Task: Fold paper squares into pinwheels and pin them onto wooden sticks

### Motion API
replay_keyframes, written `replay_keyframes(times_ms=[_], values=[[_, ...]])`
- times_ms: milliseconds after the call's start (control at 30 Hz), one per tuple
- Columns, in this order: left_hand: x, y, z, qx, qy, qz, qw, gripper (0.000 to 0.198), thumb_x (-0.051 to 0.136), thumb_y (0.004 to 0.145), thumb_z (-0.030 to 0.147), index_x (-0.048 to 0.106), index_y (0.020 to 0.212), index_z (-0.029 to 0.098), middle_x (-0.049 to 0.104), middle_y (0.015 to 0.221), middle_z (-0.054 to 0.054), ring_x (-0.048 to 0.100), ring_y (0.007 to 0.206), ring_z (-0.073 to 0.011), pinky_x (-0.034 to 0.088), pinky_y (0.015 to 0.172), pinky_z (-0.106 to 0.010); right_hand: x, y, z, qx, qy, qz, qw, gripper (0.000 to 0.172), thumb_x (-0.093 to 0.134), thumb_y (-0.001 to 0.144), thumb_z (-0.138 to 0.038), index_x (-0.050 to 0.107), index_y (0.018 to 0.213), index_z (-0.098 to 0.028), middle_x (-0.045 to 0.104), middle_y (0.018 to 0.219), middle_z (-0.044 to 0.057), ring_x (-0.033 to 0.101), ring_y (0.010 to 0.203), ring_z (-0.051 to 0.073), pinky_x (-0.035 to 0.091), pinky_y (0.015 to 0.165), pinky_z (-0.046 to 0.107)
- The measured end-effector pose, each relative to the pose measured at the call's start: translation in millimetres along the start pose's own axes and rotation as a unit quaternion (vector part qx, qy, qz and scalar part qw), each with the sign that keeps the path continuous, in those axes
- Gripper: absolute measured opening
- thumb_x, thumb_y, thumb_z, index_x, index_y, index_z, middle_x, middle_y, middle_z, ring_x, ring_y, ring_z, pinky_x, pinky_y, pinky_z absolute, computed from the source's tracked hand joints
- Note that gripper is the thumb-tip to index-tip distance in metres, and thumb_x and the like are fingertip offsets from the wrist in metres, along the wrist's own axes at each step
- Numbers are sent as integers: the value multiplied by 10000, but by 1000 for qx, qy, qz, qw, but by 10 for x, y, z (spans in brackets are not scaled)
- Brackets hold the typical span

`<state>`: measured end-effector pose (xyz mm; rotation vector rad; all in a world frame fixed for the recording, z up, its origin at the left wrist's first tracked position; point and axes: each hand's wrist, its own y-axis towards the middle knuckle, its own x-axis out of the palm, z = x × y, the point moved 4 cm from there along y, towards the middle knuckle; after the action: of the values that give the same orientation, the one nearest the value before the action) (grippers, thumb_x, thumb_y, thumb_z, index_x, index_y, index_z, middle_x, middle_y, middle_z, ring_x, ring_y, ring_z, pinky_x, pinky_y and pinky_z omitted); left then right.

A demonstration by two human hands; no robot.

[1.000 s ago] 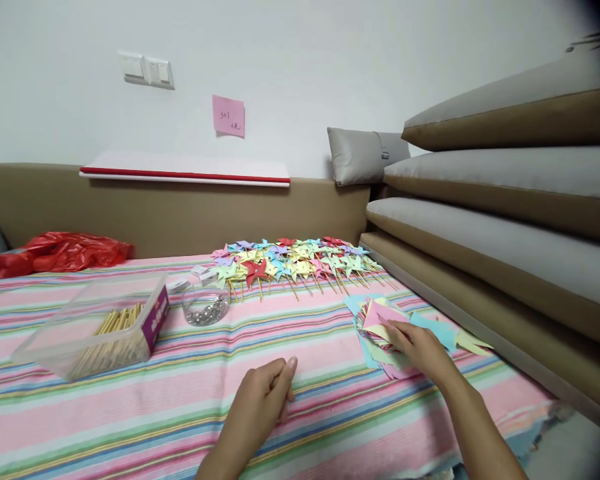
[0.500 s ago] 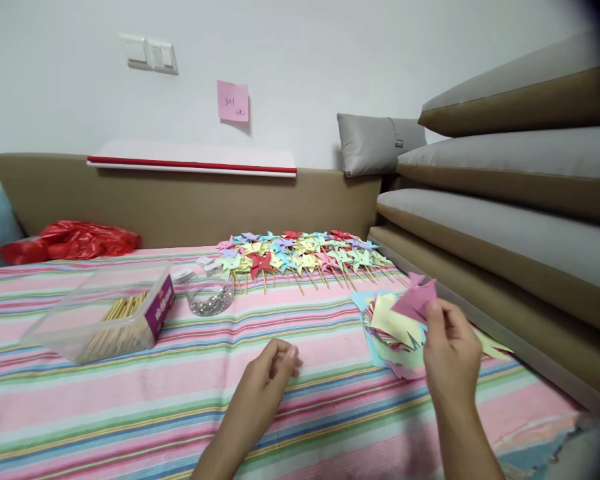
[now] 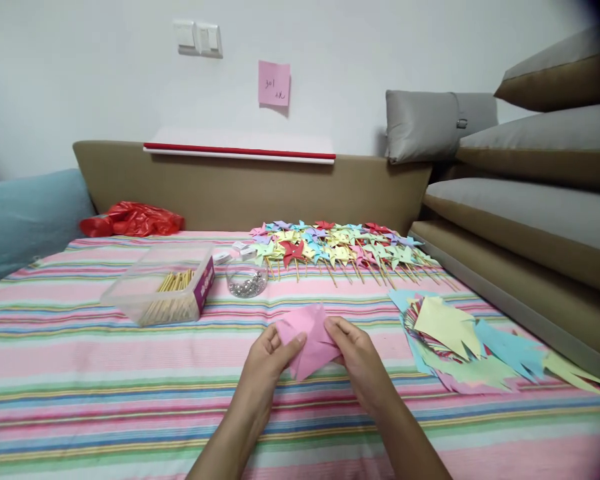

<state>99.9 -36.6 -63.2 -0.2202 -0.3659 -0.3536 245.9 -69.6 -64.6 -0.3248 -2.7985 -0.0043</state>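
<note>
A pink paper sheet with cuts running in from its corners is held up over the striped cloth. My left hand pinches its left side, thumb on top. On the right side, my right hand grips the sheet between thumb and fingers. To the right lies a loose pile of cut paper sheets in yellow, blue, green and pink. Beyond my hands, many finished paper pinwheels on sticks lie in rows.
A clear plastic box of wooden sticks stands at left. Beside it is a round clear tub of small metal pins. A red plastic bag lies at the back left. Stacked cushions border the right side.
My right hand has brought the pink sheet leftward from the paper pile to the middle. My left hand has taken hold of it too. The view has turned left.
</note>
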Motion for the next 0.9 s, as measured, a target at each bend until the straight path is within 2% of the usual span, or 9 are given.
replay_keyframes(times_ms=[100,267,400,467,533,633,700,767,900], values=[[22,44,-62,-3,17,7,1000,472,862,719,399,701,1070,129,763,999,-84,684,847,-187,506,762,-270,-35,24,29,-8,-9,15,1000,374,717,828,-542,725,926,-181,642,791,-5,527,696,136,465,655,245],[49,33,-159,-3,66,9,998,379,839,723,465,749,878,131,743,796,-48,616,676,-151,449,624,-236,-87,15,8,-24,-28,21,999,394,698,849,-536,742,1019,-183,688,856,24,580,765,168,476,684,262],[8,16,-131,1,44,49,998,439,829,728,487,768,973,128,769,879,-81,648,756,-189,477,674,-264,-106,13,1,-45,-24,12,999,501,663,892,-483,601,1323,-235,727,972,45,657,855,204,520,814,329],[-23,25,-99,6,26,75,997,515,830,723,492,757,1073,121,778,959,-107,674,855,-227,497,726,-287,-106,14,1,-74,-27,-1,997,478,608,931,-432,533,1374,-269,717,1088,59,675,939,213,527,884,363],[-53,38,-74,13,11,98,995,577,842,705,493,742,1129,114,779,1005,-121,683,926,-254,508,766,-305,-84,0,-4,-117,-48,-35,991,387,537,962,-356,537,1345,-298,647,1294,75,646,1116,228,506,985,401],[-73,49,-59,21,-11,106,994,617,855,691,477,725,1171,113,782,1013,-122,692,942,-259,521,816,-328,-36,-58,-18,-191,-168,-79,964,341,506,953,-239,599,1269,-327,438,1535,61,487,1364,247,425,1108,452],[-72,49,-54,27,-22,98,995,608,852,704,456,715,1190,116,784,1013,-118,699,926,-252,528,838,-342,-14,-98,-19,-224,-274,-81,932,334,558,924,-205,656,1222,-322,354,1581,63,404,1429,268,366,1154,480],[-64,44,-52,29,-26,88,995,588,844,723,433,708,1202,120,783,1036,-118,704,923,-247,530,854,-349,-7,-121,-13,-238,-339,-76,907,290,625,896,-211,713,1156,-305,349,1577,83,391,1436,292,332,1170,500],[-42,35,-52,31,-23,64,997,527,824,758,406,712,1189,124,777,1077,-123,705,959,-242,518,911,-349,-28,-119,10,-252,-353,-65,899,151,707,874,-272,782,1004,-286,421,1525,96,442,1396,297,356,1153,478]])
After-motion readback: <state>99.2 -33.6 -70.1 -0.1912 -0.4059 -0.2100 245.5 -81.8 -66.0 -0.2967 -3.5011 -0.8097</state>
